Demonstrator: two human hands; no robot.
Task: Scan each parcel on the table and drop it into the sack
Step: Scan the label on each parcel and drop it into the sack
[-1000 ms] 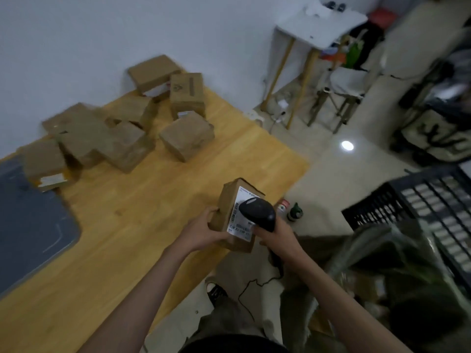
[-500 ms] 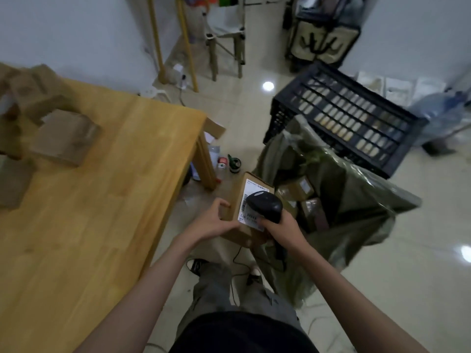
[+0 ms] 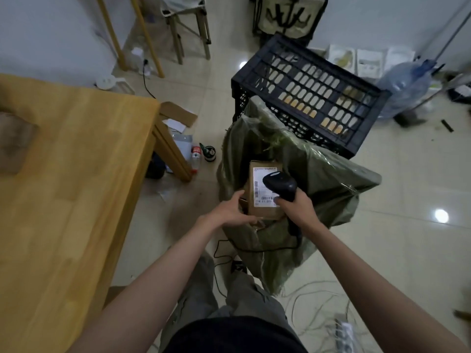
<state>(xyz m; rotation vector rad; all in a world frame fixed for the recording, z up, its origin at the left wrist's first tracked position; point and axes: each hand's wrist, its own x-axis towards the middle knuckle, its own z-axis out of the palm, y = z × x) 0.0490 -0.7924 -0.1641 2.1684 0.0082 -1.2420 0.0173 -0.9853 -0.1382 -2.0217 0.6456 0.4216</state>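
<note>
One parcel (image 3: 265, 192) just beyond left-hand (image 3: 233, 212) grip.

I see a black plastic crate (image 3: 309, 98) on the tiled floor (image 3: 407, 200), a water jug (image 3: 405, 90) beyond it, and stool legs (image 3: 190, 29).

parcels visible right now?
2: one parcel over the sack's mouth by the left hand; one blurred parcel on the table. The sack may hide more.
</note>
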